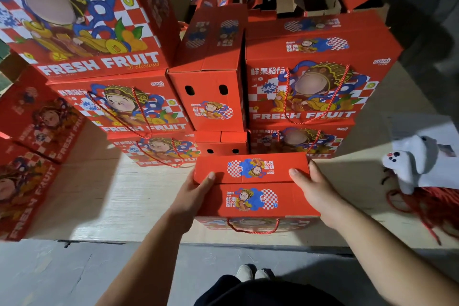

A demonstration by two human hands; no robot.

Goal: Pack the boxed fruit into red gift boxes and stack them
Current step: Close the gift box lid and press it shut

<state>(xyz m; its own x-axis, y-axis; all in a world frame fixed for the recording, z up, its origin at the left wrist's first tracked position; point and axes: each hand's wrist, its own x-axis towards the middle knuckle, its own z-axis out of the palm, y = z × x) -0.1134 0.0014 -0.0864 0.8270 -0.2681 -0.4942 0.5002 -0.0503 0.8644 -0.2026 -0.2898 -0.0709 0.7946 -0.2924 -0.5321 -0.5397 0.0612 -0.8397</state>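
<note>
Head view, the only one on offer: a closed red gift box (255, 189) sits low and centre in the frame on a pale board (119, 201), its two top flaps meeting along a seam across the middle, a red rope handle (253, 228) hanging off its near face. The left hand (191, 194) is pressed against the box's left end, fingers fairly straight and together, thumb lying up on the top flap; I'd call it flat against the card, not curled round it. The right hand (313, 186) mirrors it at the right end, thumb reaching onto the lid, the other fingers gone down the far side where I can't see how much they bend. So it's a squeeze between two palms. Behind, filling the upper half of the frame, stand the stacked boxes (305, 97), two high on the right, with a narrow end-on box (211, 97) between the columns. My read: the box is packed and about to go up on a stack. To do it well, keep the pressure even on both ends, lift it level so the flaps stay shut, and land it square, printed face matching its neighbours, rope clear of the edges. A white plush toy (412, 159) lies at the right.
</note>
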